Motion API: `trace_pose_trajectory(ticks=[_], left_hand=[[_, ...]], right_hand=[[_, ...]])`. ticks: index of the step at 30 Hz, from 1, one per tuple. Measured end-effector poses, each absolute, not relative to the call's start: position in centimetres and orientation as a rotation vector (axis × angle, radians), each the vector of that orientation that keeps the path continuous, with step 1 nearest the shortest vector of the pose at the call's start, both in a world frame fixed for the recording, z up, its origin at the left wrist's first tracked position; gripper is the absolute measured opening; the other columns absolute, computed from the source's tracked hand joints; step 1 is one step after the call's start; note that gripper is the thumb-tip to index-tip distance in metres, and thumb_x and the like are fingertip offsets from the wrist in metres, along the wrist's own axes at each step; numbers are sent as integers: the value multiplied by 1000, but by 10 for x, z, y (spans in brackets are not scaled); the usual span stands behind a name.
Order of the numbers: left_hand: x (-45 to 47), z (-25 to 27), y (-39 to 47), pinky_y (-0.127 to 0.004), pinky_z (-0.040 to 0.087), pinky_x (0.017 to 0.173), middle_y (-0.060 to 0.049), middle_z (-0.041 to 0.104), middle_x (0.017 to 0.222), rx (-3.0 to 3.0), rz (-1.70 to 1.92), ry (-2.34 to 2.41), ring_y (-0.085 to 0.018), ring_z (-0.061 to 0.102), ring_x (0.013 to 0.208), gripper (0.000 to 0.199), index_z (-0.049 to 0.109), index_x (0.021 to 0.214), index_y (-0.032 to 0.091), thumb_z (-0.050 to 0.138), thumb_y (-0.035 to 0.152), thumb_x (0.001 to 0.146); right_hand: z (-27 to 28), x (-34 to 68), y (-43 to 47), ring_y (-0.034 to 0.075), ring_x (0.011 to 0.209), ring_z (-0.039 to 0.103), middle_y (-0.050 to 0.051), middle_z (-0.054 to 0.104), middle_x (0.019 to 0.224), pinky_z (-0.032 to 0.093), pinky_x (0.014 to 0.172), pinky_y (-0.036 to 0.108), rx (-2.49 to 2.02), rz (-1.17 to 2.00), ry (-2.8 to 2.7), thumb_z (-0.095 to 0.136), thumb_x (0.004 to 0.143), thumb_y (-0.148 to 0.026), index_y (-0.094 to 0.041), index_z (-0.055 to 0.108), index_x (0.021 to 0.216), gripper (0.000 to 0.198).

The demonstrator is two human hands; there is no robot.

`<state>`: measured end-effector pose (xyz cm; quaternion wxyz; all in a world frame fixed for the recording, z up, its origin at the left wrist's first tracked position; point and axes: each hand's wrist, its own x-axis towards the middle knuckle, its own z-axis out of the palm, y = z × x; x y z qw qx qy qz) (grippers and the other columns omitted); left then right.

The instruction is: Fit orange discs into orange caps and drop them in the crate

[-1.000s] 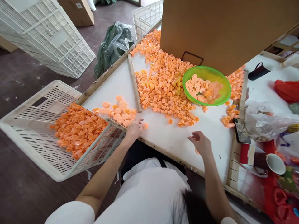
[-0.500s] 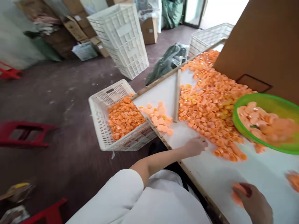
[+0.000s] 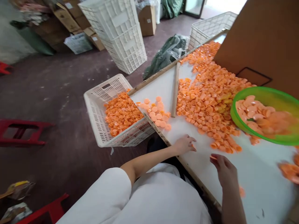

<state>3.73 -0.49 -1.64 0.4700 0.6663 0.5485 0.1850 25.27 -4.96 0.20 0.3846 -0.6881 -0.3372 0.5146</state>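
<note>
A: Where are the pieces right now?

B: One at each hand! A thin disc (image 3: 213, 157) is pinched at the fingertips of the right hand (image 3: 226, 170). The left hand (image 3: 184, 145) has an orange piece (image 3: 193, 147) at its fingers, gripped by the look of it, its shape half hidden.

A: And how do they line up?

B: The disc lies right of the piece and a touch nearer, with bare table (image 3: 202, 161) between; near, but apart. It shows almost edge-on, long axis roughly left to right.

A: Give me the poses!

B: Left hand low over the near edge, back up, fingers pointing right. Right hand set nearer, knuckles bent, fingertips aimed left and far.

A: And around them?

B: Cups (image 3: 205, 112) spread on the far side, the right fingertips closest to them. Bowl (image 3: 268, 95) off right. Over left, loose caps (image 3: 159, 116), then the crate (image 3: 94, 112) beyond.
</note>
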Motion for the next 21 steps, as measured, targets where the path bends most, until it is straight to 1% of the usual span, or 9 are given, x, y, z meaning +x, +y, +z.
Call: trace_pose_trajectory(ticks=[2, 4, 5, 7, 9, 12, 15, 18, 21], left_hand=[[33, -14, -2, -25, 48, 71, -4, 54, 97, 1533, 557, 1349, -10, 55, 70, 48, 62, 109, 18, 74, 37, 67], [29, -12, 0, -23, 48, 65, -2, 56, 90, 1400, 632, 1357, -8, 53, 64, 34, 63, 103, 17, 65, 37, 75], [27, -11, 0, -22, 47, 61, -2, 57, 85, 1329, 646, 1359, -8, 53, 61, 29, 62, 100, 16, 58, 37, 80], [25, -8, -2, -20, 44, 53, -1, 58, 77, 1203, 636, 1358, -8, 52, 56, 25, 61, 95, 15, 49, 34, 85], [25, -6, -4, -20, 43, 50, -1, 59, 74, 1130, 612, 1346, -8, 52, 53, 24, 60, 92, 14, 47, 33, 85], [27, -7, -8, -21, 44, 53, -1, 60, 72, 1133, 613, 1299, -8, 54, 54, 24, 61, 87, 14, 48, 34, 84], [28, -11, -9, -21, 43, 57, 0, 60, 66, 1231, 638, 1244, -9, 53, 56, 25, 63, 86, 14, 52, 37, 82], [27, -14, -9, -21, 43, 61, 0, 62, 67, 1305, 621, 1198, -9, 54, 60, 25, 66, 84, 14, 60, 38, 77], [25, -17, -8, -21, 42, 62, -1, 64, 69, 1300, 558, 1181, -10, 54, 62, 28, 68, 83, 13, 63, 40, 75]], right_hand=[[-2, 246, -49, 20, 81, 65, 9, 69, 97, 51, 80, 36, -1805, 1263, -962, 70, 66, -50, -16, 68, 94, 44], [-3, 240, -47, 20, 84, 64, 9, 67, 106, 50, 82, 36, -1801, 1213, -985, 72, 65, -46, -18, 65, 105, 49], [-3, 236, -46, 20, 85, 64, 9, 67, 107, 50, 81, 36, -1784, 1206, -979, 72, 65, -45, -18, 64, 106, 50], [-3, 228, -42, 19, 84, 63, 8, 68, 100, 51, 78, 35, -1736, 1223, -959, 72, 65, -45, -17, 65, 102, 47], [-4, 218, -39, 18, 78, 62, 7, 68, 88, 52, 73, 34, -1688, 1266, -959, 72, 63, -44, -16, 66, 94, 42], [-6, 200, -35, 16, 69, 60, 5, 67, 80, 51, 61, 30, -1653, 1318, -1012, 71, 64, -46, -16, 66, 90, 40], [-10, 189, -31, 18, 67, 60, 7, 68, 78, 47, 53, 28, -1702, 1329, -1136, 69, 65, -49, -16, 66, 89, 41], [-14, 186, -29, 19, 67, 62, 8, 70, 81, 47, 50, 28, -1774, 1323, -1267, 67, 66, -50, -17, 66, 89, 41], [-17, 189, -25, 21, 70, 65, 9, 70, 82, 51, 53, 29, -1802, 1409, -1329, 68, 65, -51, -18, 65, 90, 42]])
